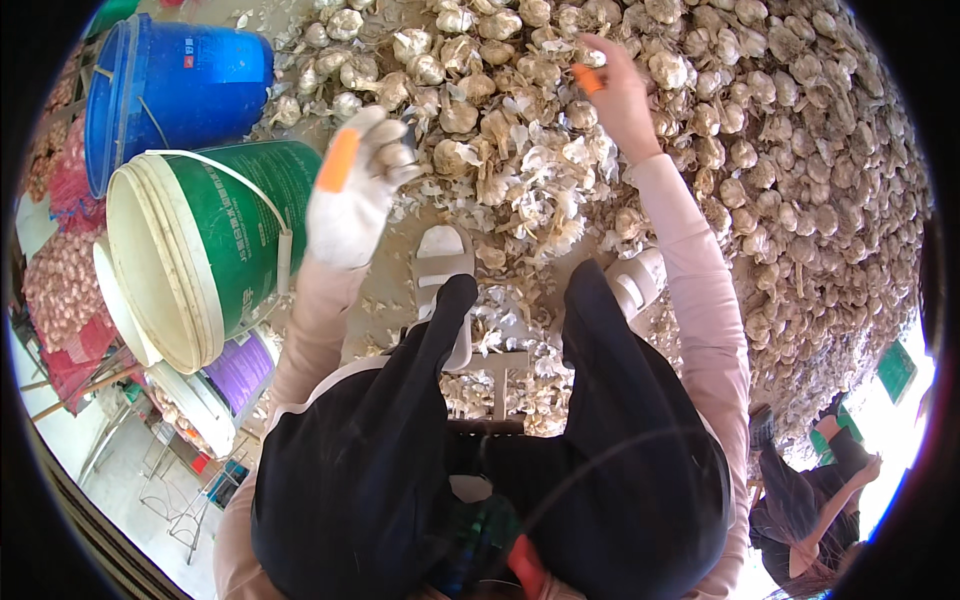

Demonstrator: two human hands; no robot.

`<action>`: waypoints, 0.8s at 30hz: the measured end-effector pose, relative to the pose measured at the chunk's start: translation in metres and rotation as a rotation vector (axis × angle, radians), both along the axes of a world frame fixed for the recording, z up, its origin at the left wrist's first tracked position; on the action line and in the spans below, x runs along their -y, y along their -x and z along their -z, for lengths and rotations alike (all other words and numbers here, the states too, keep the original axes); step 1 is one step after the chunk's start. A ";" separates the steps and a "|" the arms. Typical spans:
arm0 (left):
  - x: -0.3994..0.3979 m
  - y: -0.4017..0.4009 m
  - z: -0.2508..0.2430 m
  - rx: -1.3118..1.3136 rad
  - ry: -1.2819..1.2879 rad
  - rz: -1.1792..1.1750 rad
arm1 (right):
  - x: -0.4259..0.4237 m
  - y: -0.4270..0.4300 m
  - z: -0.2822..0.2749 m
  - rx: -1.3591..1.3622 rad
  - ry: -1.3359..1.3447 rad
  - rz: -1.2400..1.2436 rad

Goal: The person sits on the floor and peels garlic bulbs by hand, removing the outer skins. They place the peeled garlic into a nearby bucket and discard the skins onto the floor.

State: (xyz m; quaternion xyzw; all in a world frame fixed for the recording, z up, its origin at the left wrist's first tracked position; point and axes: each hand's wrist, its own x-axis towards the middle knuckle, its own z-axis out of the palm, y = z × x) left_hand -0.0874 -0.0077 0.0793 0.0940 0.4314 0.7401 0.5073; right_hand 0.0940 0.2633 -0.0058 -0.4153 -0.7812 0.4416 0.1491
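My left hand point(352, 195) wears a white glove with orange tape around a finger. Its fingers are curled around a brownish piece of garlic point(393, 156), blurred and partly hidden by them. Bare but for orange tape on one digit, my right hand point(619, 94) reaches over the garlic heap point(780, 150). A pale garlic bulb point(594, 58) shows between its thumb and finger; whether they grip it is not clear. Loose papery garlic skins point(551, 199) cover the floor below both hands, among scattered whole bulbs.
On the left, a green bucket point(262, 202) with a white handle lies beside a blue bucket point(202, 82). Behind them are a purple container point(241, 371) and red mesh sacks point(71, 281) of garlic. Another person point(814, 487) sits at the lower right.
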 end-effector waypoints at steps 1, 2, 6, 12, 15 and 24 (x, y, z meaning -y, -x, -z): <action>-0.010 -0.003 0.006 0.046 0.036 0.033 | 0.002 0.003 0.004 -0.014 -0.177 -0.128; -0.018 -0.008 0.011 0.072 0.046 0.062 | 0.003 0.007 0.012 -0.025 -0.354 -0.257; -0.032 -0.016 0.023 0.026 0.090 0.134 | -0.002 0.014 0.016 -0.030 -0.447 -0.234; -0.031 -0.021 0.051 -0.119 0.156 0.260 | 0.062 -0.018 -0.023 -0.358 -0.240 -0.120; -0.041 -0.059 0.047 -0.018 0.239 0.387 | 0.113 -0.044 -0.045 -0.339 0.173 -0.206; -0.007 -0.119 0.059 -0.467 0.496 0.830 | -0.006 -0.023 -0.003 -0.137 0.118 0.120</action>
